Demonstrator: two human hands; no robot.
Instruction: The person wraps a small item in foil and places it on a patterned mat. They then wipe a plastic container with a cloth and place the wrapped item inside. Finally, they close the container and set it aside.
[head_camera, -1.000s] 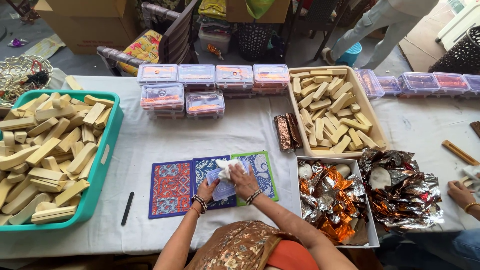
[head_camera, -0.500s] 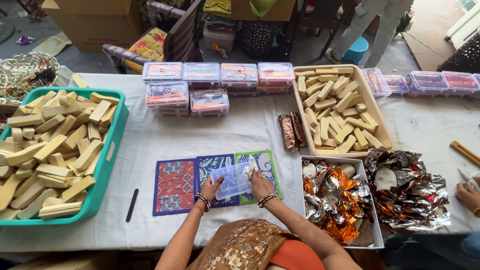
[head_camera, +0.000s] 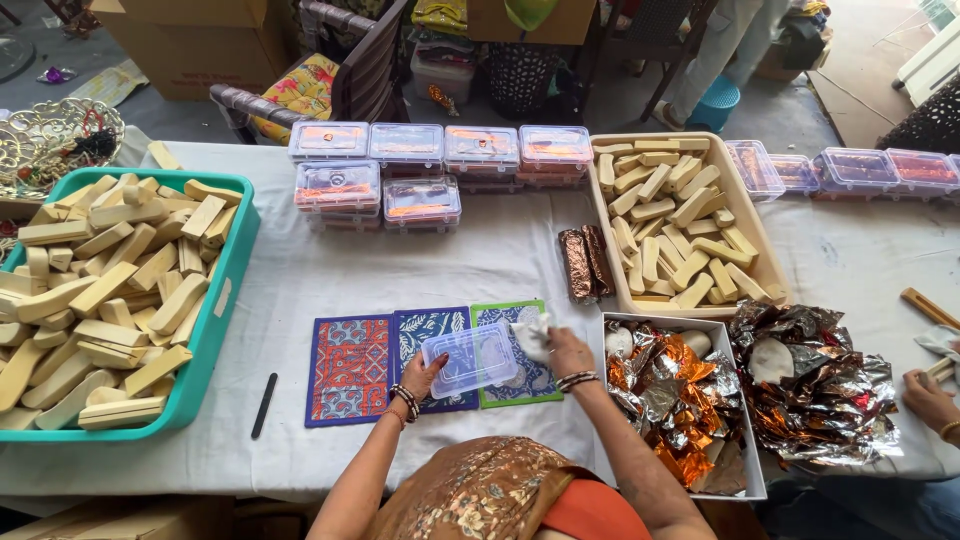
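A small clear plastic box (head_camera: 472, 358) lies over patterned mats (head_camera: 350, 366) on the white cloth. My left hand (head_camera: 422, 374) holds the box's left end. My right hand (head_camera: 562, 348) is at its right end and grips a small white cloth (head_camera: 532, 334). Both wrists wear bangles.
A teal tub (head_camera: 222, 300) of pale wooden blocks stands at the left, a beige tray (head_camera: 752, 240) of similar blocks at the right. Stacked lidded boxes (head_camera: 408, 172) line the back. Foil wrappers fill a white box (head_camera: 748, 460). A black pen (head_camera: 264, 404) lies near the tub. Another person's hand (head_camera: 930, 398) is at far right.
The clear box has come down flatter onto the mats, and my hands have spread to its two ends. The camera has shifted slightly.
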